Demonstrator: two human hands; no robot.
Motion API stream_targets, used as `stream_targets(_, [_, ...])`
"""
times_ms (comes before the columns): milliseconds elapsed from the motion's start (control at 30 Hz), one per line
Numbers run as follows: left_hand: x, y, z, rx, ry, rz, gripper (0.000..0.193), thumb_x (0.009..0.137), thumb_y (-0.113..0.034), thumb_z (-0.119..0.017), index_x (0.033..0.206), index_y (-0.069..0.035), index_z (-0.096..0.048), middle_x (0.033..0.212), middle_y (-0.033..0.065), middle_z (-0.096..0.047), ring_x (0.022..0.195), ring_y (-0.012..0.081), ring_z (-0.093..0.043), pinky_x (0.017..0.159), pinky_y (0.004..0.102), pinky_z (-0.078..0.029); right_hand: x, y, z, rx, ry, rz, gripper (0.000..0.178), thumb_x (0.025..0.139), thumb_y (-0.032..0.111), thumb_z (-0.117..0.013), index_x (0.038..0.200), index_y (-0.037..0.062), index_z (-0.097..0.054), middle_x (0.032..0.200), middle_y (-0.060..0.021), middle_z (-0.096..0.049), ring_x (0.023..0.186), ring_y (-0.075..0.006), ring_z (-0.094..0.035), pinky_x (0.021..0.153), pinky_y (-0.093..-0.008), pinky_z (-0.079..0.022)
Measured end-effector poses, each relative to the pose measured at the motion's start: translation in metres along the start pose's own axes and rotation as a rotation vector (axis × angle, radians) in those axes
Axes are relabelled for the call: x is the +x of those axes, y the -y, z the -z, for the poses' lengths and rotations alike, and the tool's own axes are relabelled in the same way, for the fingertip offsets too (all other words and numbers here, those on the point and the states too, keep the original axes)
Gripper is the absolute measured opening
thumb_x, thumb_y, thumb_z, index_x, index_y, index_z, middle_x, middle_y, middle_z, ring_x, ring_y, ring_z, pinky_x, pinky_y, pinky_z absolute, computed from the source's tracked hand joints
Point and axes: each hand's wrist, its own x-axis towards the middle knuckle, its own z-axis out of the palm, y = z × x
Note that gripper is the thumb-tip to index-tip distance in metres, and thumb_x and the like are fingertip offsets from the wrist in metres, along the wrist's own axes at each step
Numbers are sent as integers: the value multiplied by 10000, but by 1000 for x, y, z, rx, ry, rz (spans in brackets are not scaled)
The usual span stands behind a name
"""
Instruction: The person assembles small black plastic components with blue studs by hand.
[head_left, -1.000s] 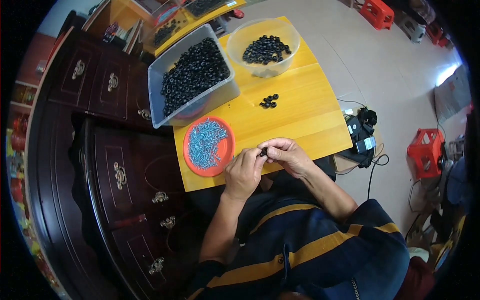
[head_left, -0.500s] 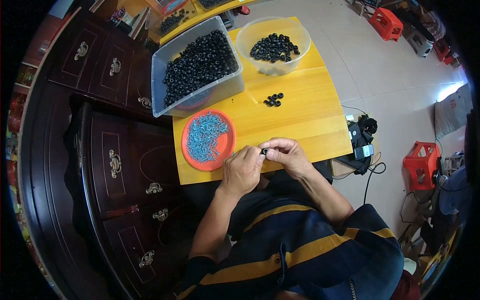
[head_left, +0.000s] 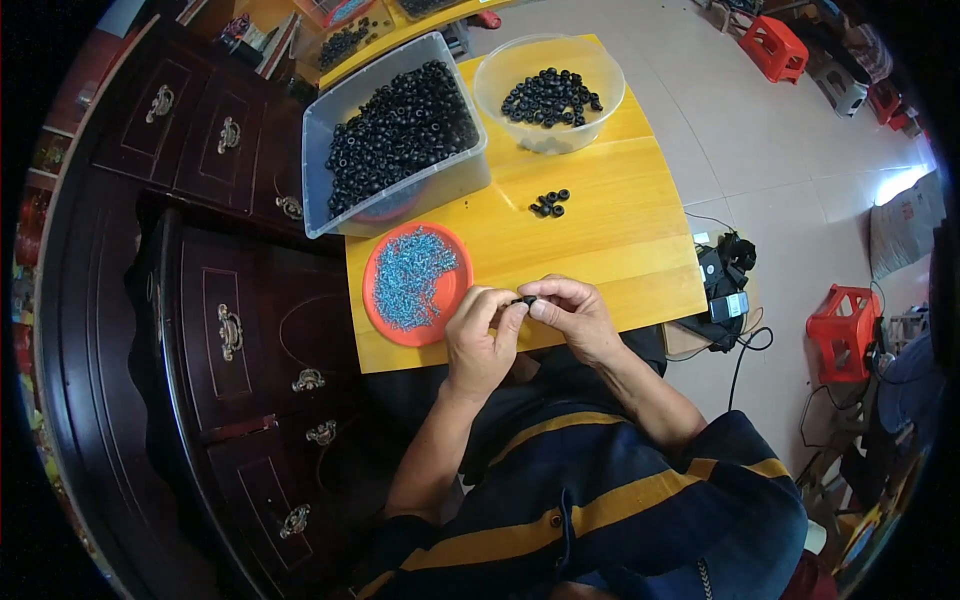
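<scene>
Between my two hands, over the near edge of the yellow table, is a small round black part [head_left: 527, 300]. My left hand [head_left: 482, 338] pinches it from the left with thumb and forefinger. From the other side the thumb and fingers of my right hand [head_left: 575, 316] close on it as well. Left of my hands lies an orange plate [head_left: 456, 318] heaped with small bluish metal screws [head_left: 408, 280]. Further back on the table sits a little cluster of black ring-shaped parts [head_left: 549, 204]. Whether a screw is in my fingers cannot be made out.
A grey bin [head_left: 318, 165] full of black parts stands at the back left, beside a clear round tub [head_left: 612, 95] holding fewer. Dark wooden drawers [head_left: 225, 330] line the left. Right of the table [head_left: 610, 240] are black devices with cables [head_left: 725, 280] and a red stool [head_left: 843, 332].
The black part has turned between my fingertips, and its round opening no longer faces up. My left fingers have shifted slightly and bent around it. My right hand stays almost in place.
</scene>
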Motion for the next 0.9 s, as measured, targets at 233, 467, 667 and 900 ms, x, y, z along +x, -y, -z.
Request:
stream_targets(233, [-9,9,-11,-254,-82,191,146,825,19,-723,945,5,-642,834,117,-657,745,235,-673,673,298,-536,-1,-5,2,61,-28,-42,214,911,24,-678,1125,17,-695,1036,-35,-676,969,-115,-629,885,-259,-511])
stream_targets(467, [-5,2,-3,16,-15,0,135,833,27,-711,960,4,-670,861,136,-695,755,231,-700,659,298,-539,-1,-5,6,57,-40,-19,215,921,22,-666,1134,25,-692,1048,-43,-694,958,-108,-640,878,-257,-522])
stream_targets(667, [-9,9,-1,-43,-1,101,134,833,0,-728,953,8,-669,827,128,-691,723,228,-697,640,305,-538,-2,-2,6,-5,-37,-81,220,930,48,-665,1147,17,-691,1047,-38,-695,936,-100,-637,870,-247,-521])
stream_targets(900, [-8,0,2,30,10,31,127,842,-32,-736,940,-6,-659,814,119,-673,700,233,-684,620,313,-530,-2,-1,5,-60,8,-60,273,964,115,-641,1213,6,-665,1036,-46,-694,922,-102,-620,848,-263,-517])
